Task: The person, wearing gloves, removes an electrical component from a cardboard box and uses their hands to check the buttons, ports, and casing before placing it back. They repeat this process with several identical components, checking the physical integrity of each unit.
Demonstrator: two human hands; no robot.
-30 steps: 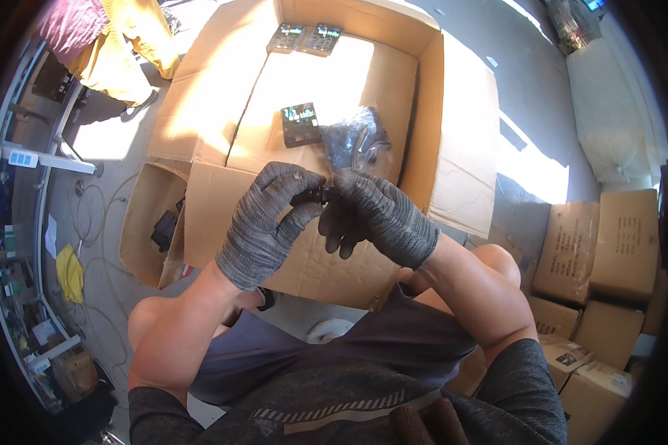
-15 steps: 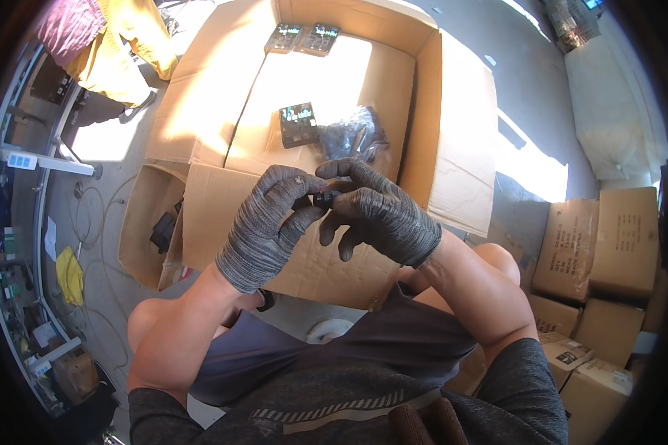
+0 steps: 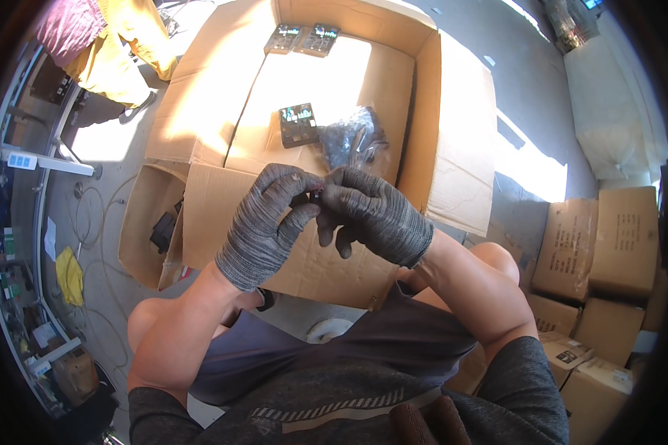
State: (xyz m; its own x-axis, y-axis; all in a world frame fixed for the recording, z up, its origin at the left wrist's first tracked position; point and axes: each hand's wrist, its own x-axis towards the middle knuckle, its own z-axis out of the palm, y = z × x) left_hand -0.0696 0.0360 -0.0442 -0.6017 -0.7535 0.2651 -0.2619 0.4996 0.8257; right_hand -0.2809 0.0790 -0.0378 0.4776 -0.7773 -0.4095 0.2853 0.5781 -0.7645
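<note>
Both my hands wear grey knitted work gloves and meet above the near flap of a large open carton (image 3: 334, 271). Between the fingertips is a small dark piece (image 3: 316, 194), mostly covered, its kind not readable. My left hand (image 3: 263, 222) pinches it from the left with thumb and fingers. From the right, my right hand (image 3: 375, 215) closes thumb and forefinger on it, the lower fingers curled loosely. Just beyond them lie a black square device (image 3: 298, 124) with a lit-looking face and a clear plastic bag (image 3: 355, 137) of dark parts.
Two more black devices (image 3: 302, 39) sit at the carton's far end. A smaller open box (image 3: 145, 237) with black pieces stands to the left, by a metal rack (image 3: 37, 178). Stacked cartons (image 3: 597, 252) fill the right side. A person in yellow trousers (image 3: 126, 59) is at the far left.
My right hand has moved slightly left and its fingers have closed in around the small dark piece, which now shows less. The left hand stays almost in place.
</note>
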